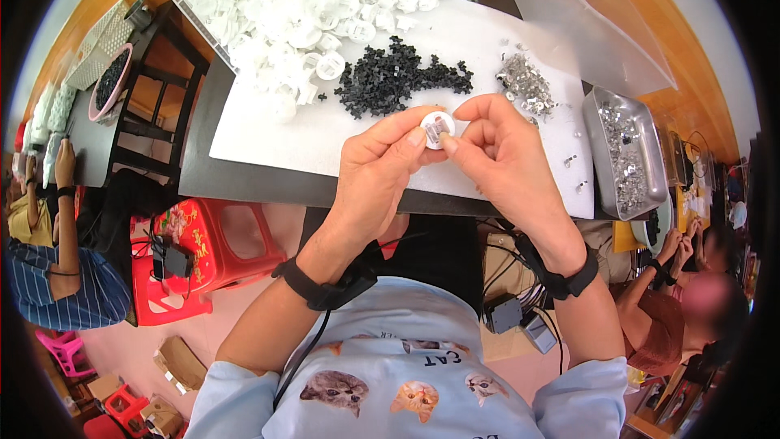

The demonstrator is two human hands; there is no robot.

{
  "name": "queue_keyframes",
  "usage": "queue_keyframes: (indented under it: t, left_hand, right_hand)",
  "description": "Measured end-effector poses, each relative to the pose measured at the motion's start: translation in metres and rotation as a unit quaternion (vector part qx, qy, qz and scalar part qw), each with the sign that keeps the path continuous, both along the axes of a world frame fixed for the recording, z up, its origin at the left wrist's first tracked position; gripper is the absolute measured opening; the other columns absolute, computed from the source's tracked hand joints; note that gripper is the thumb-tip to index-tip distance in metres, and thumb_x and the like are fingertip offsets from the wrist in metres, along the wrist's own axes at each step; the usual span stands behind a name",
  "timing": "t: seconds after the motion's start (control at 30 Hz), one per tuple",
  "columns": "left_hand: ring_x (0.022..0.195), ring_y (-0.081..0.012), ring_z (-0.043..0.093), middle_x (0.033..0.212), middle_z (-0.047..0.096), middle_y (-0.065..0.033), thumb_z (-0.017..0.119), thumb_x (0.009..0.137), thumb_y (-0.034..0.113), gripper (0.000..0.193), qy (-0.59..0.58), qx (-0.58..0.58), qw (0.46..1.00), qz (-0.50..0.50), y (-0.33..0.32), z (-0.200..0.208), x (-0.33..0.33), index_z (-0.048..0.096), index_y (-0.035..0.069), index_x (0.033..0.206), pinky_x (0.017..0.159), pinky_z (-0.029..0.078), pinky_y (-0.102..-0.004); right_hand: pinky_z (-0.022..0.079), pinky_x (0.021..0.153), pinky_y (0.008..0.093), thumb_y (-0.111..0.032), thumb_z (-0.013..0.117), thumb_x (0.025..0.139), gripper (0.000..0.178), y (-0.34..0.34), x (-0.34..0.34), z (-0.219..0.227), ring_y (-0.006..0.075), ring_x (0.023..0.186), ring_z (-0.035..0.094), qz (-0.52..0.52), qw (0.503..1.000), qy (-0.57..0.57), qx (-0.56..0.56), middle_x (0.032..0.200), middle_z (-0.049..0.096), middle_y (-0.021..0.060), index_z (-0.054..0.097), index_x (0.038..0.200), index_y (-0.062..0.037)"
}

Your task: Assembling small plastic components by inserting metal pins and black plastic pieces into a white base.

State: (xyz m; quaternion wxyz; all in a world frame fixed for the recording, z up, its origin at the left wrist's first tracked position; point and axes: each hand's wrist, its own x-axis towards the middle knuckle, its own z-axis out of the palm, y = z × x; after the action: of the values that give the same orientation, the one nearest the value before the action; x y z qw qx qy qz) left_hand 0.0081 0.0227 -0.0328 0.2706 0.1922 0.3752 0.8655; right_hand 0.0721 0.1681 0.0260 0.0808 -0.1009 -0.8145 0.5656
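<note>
Over the near edge of the white work sheet, both my hands meet at a small white round plastic part (436,128). Metallic-looking bits show in its middle. My left hand (375,158) pinches it from the left between thumb and fingers. My right hand (505,158) is closed at its right side, the thumb tip pressed against its face and the index finger bent above. Just beyond my fingers lies a pile of small black plastic pieces (380,77). To the right is a scatter of small metal pieces (526,84).
A large heap of white plastic parts (276,0) covers the far left. On the right stands a metal tray (597,134) of small metal pieces, below a clear plastic sheet (593,16). A red stool (207,236) is at left. Other people work on both sides.
</note>
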Motion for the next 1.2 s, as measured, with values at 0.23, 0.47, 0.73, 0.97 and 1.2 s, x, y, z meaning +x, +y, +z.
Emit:
queue_keyframes:
  t: [0.23, 0.47, 0.73, 0.97, 1.2]
  left_hand:
    - [0.105, -0.018, 0.059, 0.116, 0.061, -0.012, 0.048, 0.098, 0.006, 0.028, -0.012, 0.013, 1.0, -0.008, -0.002, 0.0, -0.001, 0.058, -0.005, 0.121, 0.094, 0.051, -0.0366]
    - [0.102, -0.0161, 0.06, 0.114, 0.061, -0.0093, 0.048, 0.098, 0.007, 0.028, 0.018, -0.033, 0.999, 0.008, -0.002, -0.001, 0.002, 0.059, -0.005, 0.121, 0.093, 0.051, -0.0337]
    - [0.102, -0.0159, 0.06, 0.114, 0.062, -0.0109, 0.048, 0.099, 0.009, 0.029, -0.007, -0.003, 1.0, -0.017, -0.002, -0.002, 0.0, 0.057, -0.005, 0.123, 0.09, 0.051, -0.0317]
    - [0.101, -0.0154, 0.06, 0.112, 0.062, -0.0102, 0.049, 0.099, 0.01, 0.029, 0.014, -0.007, 1.0, -0.001, -0.001, 0.001, 0.001, 0.057, -0.005, 0.123, 0.089, 0.051, -0.0308]
    - [0.098, -0.0148, 0.06, 0.107, 0.061, -0.0065, 0.05, 0.099, 0.01, 0.028, 0.022, -0.037, 0.999, 0.01, -0.002, 0.001, 0.001, 0.06, -0.004, 0.12, 0.089, 0.05, -0.0288]
  right_hand:
    - [0.037, 0.05, 0.0247, -0.014, 0.066, 0.088, 0.022, -0.001, -0.007, -0.002, 0.0068, 0.055, 0.047, 0.021, 0.999, -0.015, 0.021, 0.061, 0.054, 0.0025, 0.052, 0.095, 0.0006]
    - [0.037, 0.047, 0.0279, -0.016, 0.065, 0.088, 0.021, 0.0, -0.008, -0.001, 0.0094, 0.051, 0.049, 0.045, 0.995, -0.029, 0.088, 0.058, 0.055, 0.0047, 0.051, 0.089, 0.0003]
    - [0.034, 0.046, 0.0245, -0.013, 0.064, 0.088, 0.019, 0.003, -0.008, 0.007, 0.0056, 0.052, 0.044, 0.06, 0.997, -0.04, 0.013, 0.057, 0.05, 0.0008, 0.051, 0.084, -0.0003]
    - [0.031, 0.046, 0.0237, -0.013, 0.065, 0.087, 0.018, 0.004, -0.012, 0.013, 0.0042, 0.053, 0.042, 0.073, 0.994, -0.078, 0.018, 0.058, 0.049, -0.0009, 0.053, 0.084, -0.0003]
    - [0.037, 0.047, 0.0284, -0.014, 0.064, 0.086, 0.019, 0.004, -0.012, 0.009, 0.011, 0.051, 0.05, 0.082, 0.992, -0.04, 0.086, 0.058, 0.056, 0.0069, 0.053, 0.083, 0.0011]
